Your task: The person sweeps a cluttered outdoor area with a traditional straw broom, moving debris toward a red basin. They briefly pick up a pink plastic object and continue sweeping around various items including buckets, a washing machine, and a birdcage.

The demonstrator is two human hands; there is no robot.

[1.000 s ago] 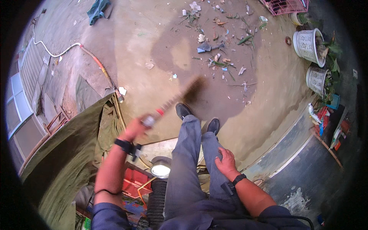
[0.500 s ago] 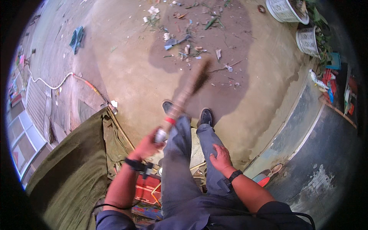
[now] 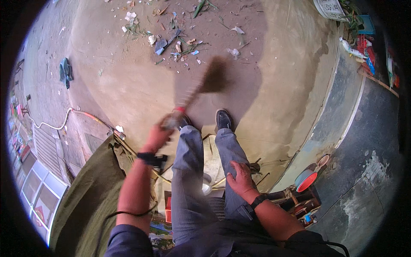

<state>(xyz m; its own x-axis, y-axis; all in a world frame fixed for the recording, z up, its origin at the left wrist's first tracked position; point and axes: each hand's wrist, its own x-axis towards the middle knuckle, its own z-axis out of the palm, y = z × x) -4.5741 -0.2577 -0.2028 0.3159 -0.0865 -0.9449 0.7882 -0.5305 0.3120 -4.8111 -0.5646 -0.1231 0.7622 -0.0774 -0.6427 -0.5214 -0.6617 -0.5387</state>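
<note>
My left hand (image 3: 159, 133) is closed round the handle end of a short broom (image 3: 214, 78), out past my left knee. Its brown bristle head is smeared by motion and points ahead and to the right, just short of a scatter of litter (image 3: 160, 46). Paper scraps, green leaf strips and a bluish-grey piece make up that litter. Whether the bristles touch the ground cannot be told. My right hand (image 3: 240, 180) lies on my right thigh with nothing in it, fingers loosely apart.
Dark olive cloth (image 3: 87, 192) covers something at my left. A hose (image 3: 90, 115) runs along the ground there. To the right are a raised dark ledge (image 3: 355, 145), a red-lined basin (image 3: 306, 180) and a white planter (image 3: 329, 9). A blue-green rag (image 3: 65, 73) lies far left.
My left hand has moved forward, away from my body, and the broom head has swung right over the ground. The view has shifted, so the litter appears farther left. My right hand stays on my thigh.
</note>
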